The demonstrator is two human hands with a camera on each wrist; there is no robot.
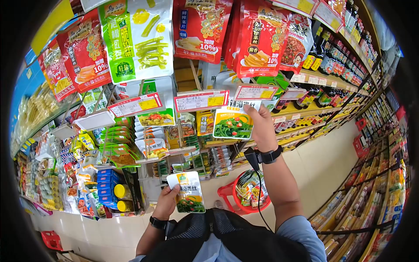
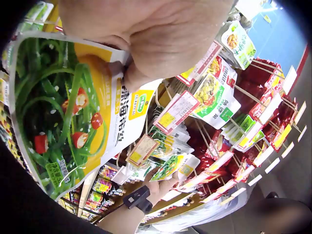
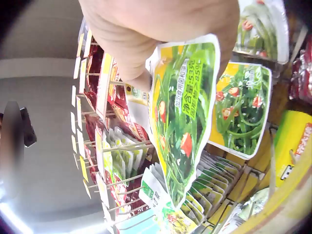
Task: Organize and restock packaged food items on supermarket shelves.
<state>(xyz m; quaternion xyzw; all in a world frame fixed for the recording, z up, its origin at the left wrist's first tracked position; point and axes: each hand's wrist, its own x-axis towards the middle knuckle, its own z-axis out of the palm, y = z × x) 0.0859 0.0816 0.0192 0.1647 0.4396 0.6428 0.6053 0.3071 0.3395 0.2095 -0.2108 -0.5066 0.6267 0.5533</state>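
1. Two packets are seen held: a left packet (image 1: pixel 190 193) in the left hand (image 1: pixel 166 203), a right packet (image 1: pixel 233 121) in the right hand (image 1: pixel 263 127).
2. Print on both is alike — white and yellow, with green strands and red pieces pictured.
3. Left grip: the packet is pinched at its upper left edge, the thumb laid over the printed front. The packet is held low, before the torso, well apart from the display, nearly upright in the head view.
4. Right grip: the packet is pinched near its upper right corner between thumb and fingers. It is located at the display, just below a red-edged price tag (image 1: pixel 256 92); its top is partly hidden, so whether it is hung on a hook cannot be told.
5. In the right wrist view the right packet is seen tilted and bowed; a matching packet (image 3: pixel 242 109) is seen just behind it.
6. Above the hands, red packets (image 1: pixel 203 30) and a large green-and-white packet (image 1: pixel 137 41) are hung. Dark bottles (image 1: pixel 320 50) are shelved to the right.
7. At lower left, blue boxes (image 1: pixel 108 188) are stacked beside yellow-lidded jars (image 1: pixel 122 192).
8. A red basket (image 1: pixel 224 191) is placed on the pale floor (image 1: pixel 327 163) — packaged goods are contained in it.
9. A black wristband (image 1: pixel 270 155) is worn on the right wrist.
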